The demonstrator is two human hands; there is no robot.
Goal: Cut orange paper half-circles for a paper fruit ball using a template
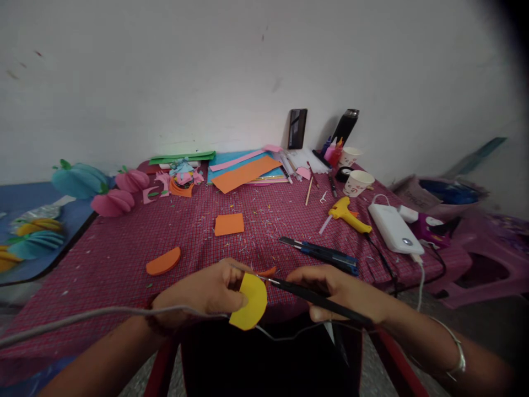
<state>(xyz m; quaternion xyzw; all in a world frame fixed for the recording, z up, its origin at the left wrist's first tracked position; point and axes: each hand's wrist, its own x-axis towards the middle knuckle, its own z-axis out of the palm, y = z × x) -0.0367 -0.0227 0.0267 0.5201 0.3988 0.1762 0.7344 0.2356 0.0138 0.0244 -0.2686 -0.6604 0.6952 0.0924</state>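
Note:
My left hand [206, 292] is closed on a yellow folded paper half-circle [250, 302], pinching it near the front edge of the table. My right hand [339, 292] grips black scissors [318, 300] whose thin tip [268, 280] reaches the top of the yellow piece. Both hands sit close together just over the table's near edge, above my dark lap. A small orange scrap [268, 271] lies just behind the yellow piece.
On the red checked tablecloth [124, 259] lie an orange half-circle [163, 261], an orange square [229, 224], a blue-black cutter [320, 251], a yellow glue gun [347, 214], a white power bank [392, 227], paper cups [357, 182], and coloured sheets [246, 171]. Paper fruit shapes [111, 201] sit left.

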